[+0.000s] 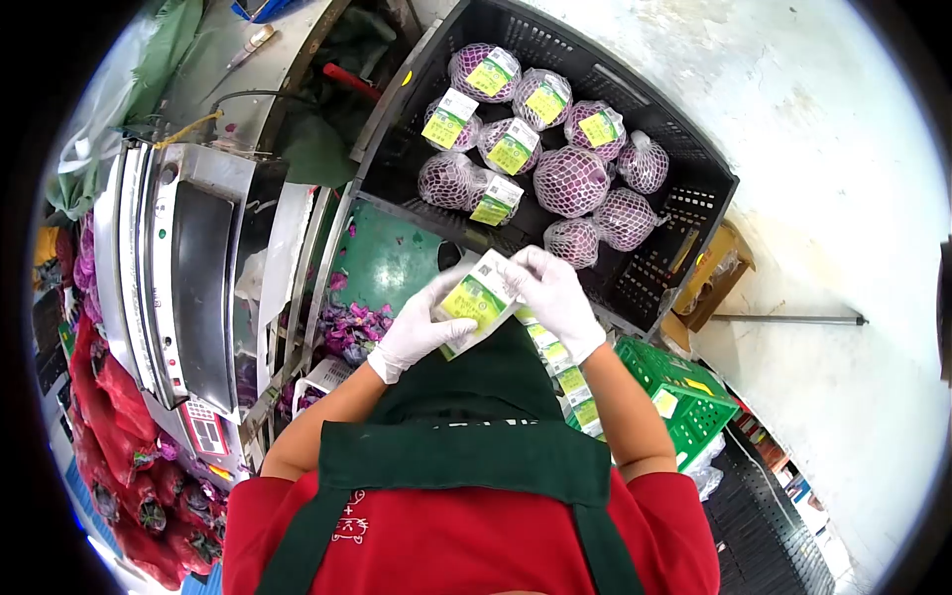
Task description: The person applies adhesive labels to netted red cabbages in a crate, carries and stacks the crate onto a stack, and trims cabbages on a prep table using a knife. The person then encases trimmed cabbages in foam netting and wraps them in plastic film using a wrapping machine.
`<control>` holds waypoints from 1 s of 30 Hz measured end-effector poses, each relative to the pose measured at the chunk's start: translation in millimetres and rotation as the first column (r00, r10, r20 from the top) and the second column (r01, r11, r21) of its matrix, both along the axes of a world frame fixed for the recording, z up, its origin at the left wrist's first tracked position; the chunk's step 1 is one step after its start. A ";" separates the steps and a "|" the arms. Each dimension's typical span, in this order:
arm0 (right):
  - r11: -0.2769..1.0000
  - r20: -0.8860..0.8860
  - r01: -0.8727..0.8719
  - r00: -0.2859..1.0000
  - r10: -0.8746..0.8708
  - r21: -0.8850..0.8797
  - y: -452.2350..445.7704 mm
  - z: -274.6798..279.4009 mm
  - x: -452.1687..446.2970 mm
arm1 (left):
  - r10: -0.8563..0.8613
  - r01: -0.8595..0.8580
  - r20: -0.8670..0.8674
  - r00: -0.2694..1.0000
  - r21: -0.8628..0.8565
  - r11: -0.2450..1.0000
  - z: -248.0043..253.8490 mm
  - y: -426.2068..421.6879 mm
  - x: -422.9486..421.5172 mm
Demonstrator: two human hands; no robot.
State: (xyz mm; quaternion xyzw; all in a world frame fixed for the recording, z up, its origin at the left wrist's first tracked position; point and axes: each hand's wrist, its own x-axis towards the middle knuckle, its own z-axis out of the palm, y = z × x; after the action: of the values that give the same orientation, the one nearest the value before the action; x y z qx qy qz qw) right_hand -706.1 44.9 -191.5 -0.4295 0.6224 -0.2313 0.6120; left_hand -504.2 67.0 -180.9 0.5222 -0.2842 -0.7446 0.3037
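Dark green apron (466,461) lies nearest; the gloved left hand (424,327) clasps a green-and-white label (483,299) just off the black crate (687,159), by its near edge. The gloved right hand (557,297) bends over the label's upper corner (whether gripping, one cannot tell).

Rectangular green-and-white label stack (479,300) before a dark green cloth apron (466,461)

The white-gloved left hand (424,322) grips the stack, thumb across its face; the fingers of the white-gloved right hand (555,296) meet its upper corner. Similar labels (575,389) run in a strip below the right hand. Beyond, a black perforated plastic crate (702,213) holds round purple vegetables (572,181) in white netting, several labelled. Purple leaf scraps (352,329) lie left of the hands.
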 end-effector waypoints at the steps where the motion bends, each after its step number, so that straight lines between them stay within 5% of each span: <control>1: 0.997 -0.061 -0.040 0.998 0.035 -0.072 9.6 4.6 6.9 | 0.089 -0.089 0.001 0.996 -0.006 0.996 2.9 -2.7 -2.2; 2: 0.987 -0.125 -0.083 0.990 0.066 -0.137 19.4 8.9 13.2 | 0.176 -0.176 0.001 0.984 -0.016 0.984 5.8 -5.4 -4.5; 4: 0.976 -0.186 -0.104 0.980 0.067 -0.194 32.1 24.1 27.4 | -0.193 0.201 0.089 0.977 -0.091 0.975 -5.3 -7.8 9.8; 5: 0.987 -0.199 -0.102 0.977 0.076 -0.121 35.2 29.7 30.8 | -0.189 0.218 0.184 0.964 -0.147 0.965 -9.7 -6.4 8.8; 9: 0.993 -0.274 -0.047 0.961 0.015 -0.110 40.6 43.8 35.6 | -0.076 0.082 0.196 0.978 -0.026 0.996 0.0 -6.1 -5.5; 12: 0.951 -0.265 -0.025 0.962 -0.060 -0.307 42.7 23.9 23.3 | -0.123 0.141 0.276 0.953 -0.048 0.989 -5.4 -4.4 -8.0; 14: 0.973 -0.173 0.026 0.983 -0.068 -0.231 34.7 15.8 7.8 | -0.157 0.166 0.249 0.956 -0.015 0.986 -6.2 -4.2 -14.7; 16: 0.962 -0.300 0.044 0.945 -0.127 -0.270 15.4 4.6 -16.0 | -0.028 0.048 0.205 0.978 -0.091 0.995 -11.0 -1.0 -34.4; 18: 0.956 -0.377 0.083 0.906 -0.190 -0.281 -12.6 -30.1 -57.9 | -0.073 0.071 0.134 0.988 0.015 0.997 -7.8 1.5 -34.9; 20: 0.949 -0.393 0.135 0.886 -0.244 -0.286 -47.1 -53.7 -90.3 | -0.320 0.268 0.123 0.939 0.318 0.910 -13.9 -0.4 -27.9; 25: 0.960 -0.631 -0.106 0.771 -0.085 -0.259 -99.5 -134.3 -126.2 | -0.228 0.166 0.200 0.953 0.285 0.944 -12.3 -8.6 -38.8; 26: 0.986 -0.762 -0.159 0.645 0.064 -0.052 -101.9 -140.6 -126.2 | -0.227 0.164 0.204 0.952 0.287 0.944 -13.3 -10.1 -40.6; 28: 0.975 -0.886 -0.171 0.462 -0.047 -0.141 -101.5 -134.4 -117.9 | -0.218 0.141 0.233 0.948 0.306 0.942 -14.6 -12.3 -42.2; 30: 0.911 -0.870 -0.227 0.441 -0.220 -0.345 -97.7 -143.3 -113.8 | -0.210 0.133 0.238 0.948 0.304 0.943 -19.2 -11.1 -43.0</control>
State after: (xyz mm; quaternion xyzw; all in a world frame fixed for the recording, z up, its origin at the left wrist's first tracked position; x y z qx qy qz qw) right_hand -819.9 -52.9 -334.7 -0.6060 0.7855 -0.0932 0.0839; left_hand -547.2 55.9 -200.1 0.6288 -0.2574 -0.7242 0.1180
